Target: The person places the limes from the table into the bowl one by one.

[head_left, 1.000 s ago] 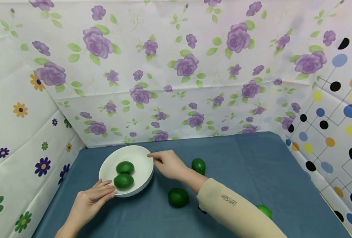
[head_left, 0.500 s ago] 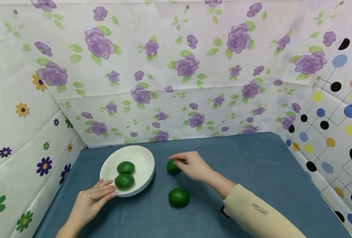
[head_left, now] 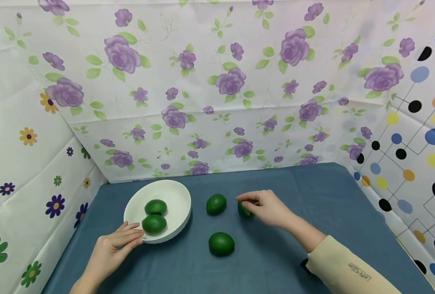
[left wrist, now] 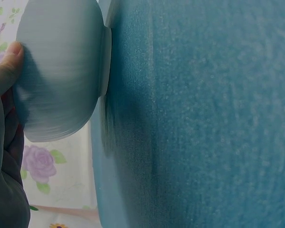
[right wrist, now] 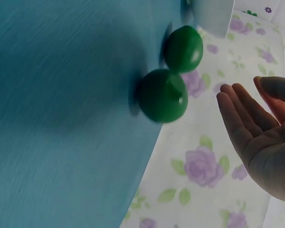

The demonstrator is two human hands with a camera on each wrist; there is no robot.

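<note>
A white bowl [head_left: 177, 200] stands on the left of the table with two limes [head_left: 156, 207] in it. My left hand [head_left: 109, 249] holds its near-left rim, fingers over the edge; in the left wrist view the thumb presses the outer wall. To the right of the bowl lies one lime [head_left: 216, 204], with another lime [head_left: 221, 244] nearer to me. My right hand [head_left: 270, 207] hovers over a third loose lime [head_left: 244, 210], partly covering it in the head view. From the right wrist, the fingers look extended and hold nothing, apart from the limes [right wrist: 162, 96].
Blue cloth [head_left: 276, 253] covers the table. Behind it hangs a white sheet with purple roses [head_left: 232, 81]. Patterned sheets enclose the left and the dotted right side [head_left: 405, 175].
My right hand has moved right, from the bowl's right rim past one lime to above another. A lime seen earlier by the right sleeve is out of sight. The left hand stays on the bowl.
</note>
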